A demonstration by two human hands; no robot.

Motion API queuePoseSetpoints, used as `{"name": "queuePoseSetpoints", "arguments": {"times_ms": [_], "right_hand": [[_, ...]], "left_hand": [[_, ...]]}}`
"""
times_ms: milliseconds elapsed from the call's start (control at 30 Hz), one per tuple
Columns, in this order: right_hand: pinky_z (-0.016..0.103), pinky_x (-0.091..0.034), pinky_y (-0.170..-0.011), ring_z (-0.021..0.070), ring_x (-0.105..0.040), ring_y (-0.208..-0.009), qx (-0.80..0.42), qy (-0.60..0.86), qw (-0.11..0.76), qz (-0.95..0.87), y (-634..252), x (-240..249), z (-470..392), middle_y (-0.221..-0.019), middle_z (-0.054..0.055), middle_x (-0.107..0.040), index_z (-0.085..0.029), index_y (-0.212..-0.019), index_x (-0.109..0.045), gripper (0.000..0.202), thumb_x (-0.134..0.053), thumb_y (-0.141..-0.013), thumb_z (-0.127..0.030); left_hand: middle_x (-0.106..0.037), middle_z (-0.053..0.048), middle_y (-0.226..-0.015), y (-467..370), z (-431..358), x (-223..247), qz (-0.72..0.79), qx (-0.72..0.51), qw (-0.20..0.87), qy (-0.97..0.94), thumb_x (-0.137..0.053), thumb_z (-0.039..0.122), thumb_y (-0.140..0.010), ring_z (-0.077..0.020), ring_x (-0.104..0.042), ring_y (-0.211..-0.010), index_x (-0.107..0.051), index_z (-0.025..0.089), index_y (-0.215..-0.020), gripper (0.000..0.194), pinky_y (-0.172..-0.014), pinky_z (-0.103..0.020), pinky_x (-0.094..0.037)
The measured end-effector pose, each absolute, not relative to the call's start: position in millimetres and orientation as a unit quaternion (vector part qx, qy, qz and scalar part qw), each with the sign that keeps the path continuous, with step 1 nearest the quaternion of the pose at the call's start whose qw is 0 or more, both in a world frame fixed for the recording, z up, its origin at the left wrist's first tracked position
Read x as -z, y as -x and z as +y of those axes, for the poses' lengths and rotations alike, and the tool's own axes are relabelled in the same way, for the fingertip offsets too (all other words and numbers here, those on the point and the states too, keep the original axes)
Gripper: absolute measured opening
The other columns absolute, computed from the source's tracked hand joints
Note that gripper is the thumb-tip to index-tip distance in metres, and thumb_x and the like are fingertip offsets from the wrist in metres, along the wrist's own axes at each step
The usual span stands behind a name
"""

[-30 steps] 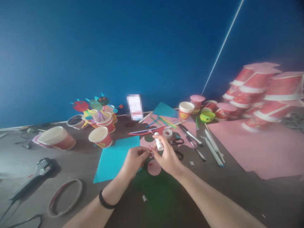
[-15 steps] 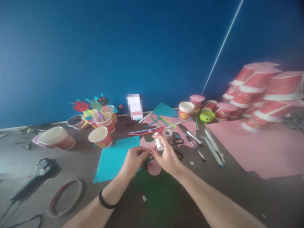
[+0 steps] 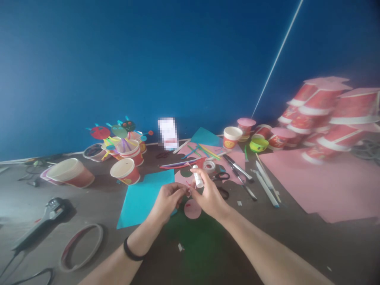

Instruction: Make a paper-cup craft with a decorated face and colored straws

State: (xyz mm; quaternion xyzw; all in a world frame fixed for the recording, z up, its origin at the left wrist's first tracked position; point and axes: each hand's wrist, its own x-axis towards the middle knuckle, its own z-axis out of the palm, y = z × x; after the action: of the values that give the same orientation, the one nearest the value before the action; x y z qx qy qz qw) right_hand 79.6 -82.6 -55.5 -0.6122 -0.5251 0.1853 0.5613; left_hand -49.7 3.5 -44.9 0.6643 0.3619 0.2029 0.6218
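Observation:
In the middle of the head view my left hand (image 3: 170, 199) is closed, its thumb and forefinger pinching a small pinkish-red scrap (image 3: 189, 193), too small to make out fully. My right hand (image 3: 210, 196) has its fingertips at the same scrap. It also keeps a white glue stick (image 3: 198, 177) tucked against the forefinger. Just beneath the fingertips lies a pink paper disc (image 3: 192, 209) with a small red mark. To the left, a turquoise paper sheet (image 3: 145, 198) reaches toward my left hand. Pink paper with round cut-outs (image 3: 179, 178) lies behind both hands.
Scissors (image 3: 222, 176), a tape roll (image 3: 209, 166) and pens (image 3: 239, 168) lie beyond my right hand. Paper cups (image 3: 126, 172) and a glue gun (image 3: 49, 215) occupy the left. Stacked red cups (image 3: 326, 99) and pink sheets (image 3: 320, 186) fill the right, before a blue wall (image 3: 178, 59).
Almost nothing differs. Both hands stay together over the paper disc, with only a very slight shift of the fingers at the scrap.

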Motion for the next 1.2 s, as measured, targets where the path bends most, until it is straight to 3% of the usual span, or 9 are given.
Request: {"name": "queuePoseSetpoints", "arguments": {"times_ms": [467,700,1200], "right_hand": [[0.031,-0.046,-0.083,0.0157,-0.058,-0.08,-0.179,0.61,0.565,-0.526,-79.3,55.6,-81.9,-0.09,0.003,-0.057,-0.02,-0.123,-0.041,0.046,-0.051,-0.079,-0.01],[0.032,-0.046,-0.084,0.0155,-0.059,-0.08,-0.179,0.604,0.569,-0.528,-79.5,55.6,-81.3,-0.089,0.002,-0.057,-0.02,-0.123,-0.041,0.047,-0.051,-0.078,-0.01],[0.032,-0.046,-0.082,0.015,-0.057,-0.075,-0.188,0.589,0.585,-0.524,-79.5,54.6,-81.5,-0.081,0.0,-0.054,-0.019,-0.121,-0.041,0.043,-0.049,-0.08,-0.012]], "left_hand": [[-0.046,0.004,-0.045,47.3,4.0,42.5,0.368,-0.204,0.619,-0.663,-0.058,0.033,-0.076,-0.006,-0.037,-0.04,-0.066,0.011,-0.071,0.024,-0.039,-0.018,-0.027],[-0.055,0.001,-0.053,47.0,3.4,42.4,0.368,-0.198,0.608,-0.675,-0.061,0.032,-0.074,-0.0044,-0.035,-0.039,-0.065,0.011,-0.074,0.022,-0.038,-0.017,-0.025],[-0.049,0.003,-0.048,48.3,4.5,44.6,0.379,-0.194,0.601,-0.677,-0.061,0.034,-0.076,-0.0053,-0.037,-0.039,-0.063,0.012,-0.071,0.023,-0.038,-0.017,-0.027]]}}
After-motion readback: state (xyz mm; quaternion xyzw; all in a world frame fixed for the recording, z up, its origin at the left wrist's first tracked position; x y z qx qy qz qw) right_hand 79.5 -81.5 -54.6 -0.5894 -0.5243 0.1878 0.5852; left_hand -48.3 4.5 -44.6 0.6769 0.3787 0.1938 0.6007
